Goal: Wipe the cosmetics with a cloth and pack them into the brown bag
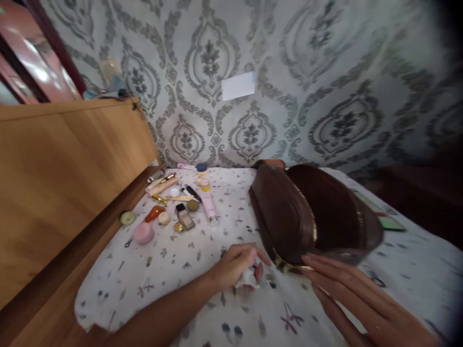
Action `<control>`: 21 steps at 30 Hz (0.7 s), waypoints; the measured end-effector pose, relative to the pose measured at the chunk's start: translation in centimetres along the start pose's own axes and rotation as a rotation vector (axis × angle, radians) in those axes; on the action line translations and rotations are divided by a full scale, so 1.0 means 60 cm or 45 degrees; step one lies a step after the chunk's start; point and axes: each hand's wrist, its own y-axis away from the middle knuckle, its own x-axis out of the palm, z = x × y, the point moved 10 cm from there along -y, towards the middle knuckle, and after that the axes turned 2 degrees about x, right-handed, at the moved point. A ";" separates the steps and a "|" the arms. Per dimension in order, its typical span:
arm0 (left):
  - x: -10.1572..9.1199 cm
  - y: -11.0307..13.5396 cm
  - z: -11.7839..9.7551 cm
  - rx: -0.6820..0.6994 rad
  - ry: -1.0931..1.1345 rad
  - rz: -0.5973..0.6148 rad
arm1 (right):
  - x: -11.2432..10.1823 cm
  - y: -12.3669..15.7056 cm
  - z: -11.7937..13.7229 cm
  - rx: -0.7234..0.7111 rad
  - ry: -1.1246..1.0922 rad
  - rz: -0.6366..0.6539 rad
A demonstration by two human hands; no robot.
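A brown zippered cosmetic bag (289,212) lies open on a white patterned cloth (162,274). My left hand (237,265) rests on the cloth just left of the bag, fingers curled around a small white crumpled thing (249,278). My right hand (347,294) hovers at the bag's near edge with fingers stretched out flat, holding nothing. Its fingertips are close to the gold zipper (285,265).
Several cosmetics lie scattered at the far left of the cloth: a pink round case (143,233), a pink tube (210,208), a compact (185,217), small jars and pencils. A wooden board (65,178) stands on the left. Patterned wallpaper with a white card (238,86) is behind.
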 end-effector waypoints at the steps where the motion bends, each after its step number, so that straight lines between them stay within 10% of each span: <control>1: -0.006 -0.001 -0.001 -0.005 0.024 -0.023 | 0.011 0.003 0.000 -0.012 -0.038 0.007; 8: -0.056 0.000 -0.049 0.088 0.144 -0.260 | 0.080 -0.030 0.022 0.033 -0.321 0.050; 21: -0.201 0.021 -0.129 0.376 -0.358 -0.812 | 0.323 -0.091 0.057 0.873 -1.088 0.503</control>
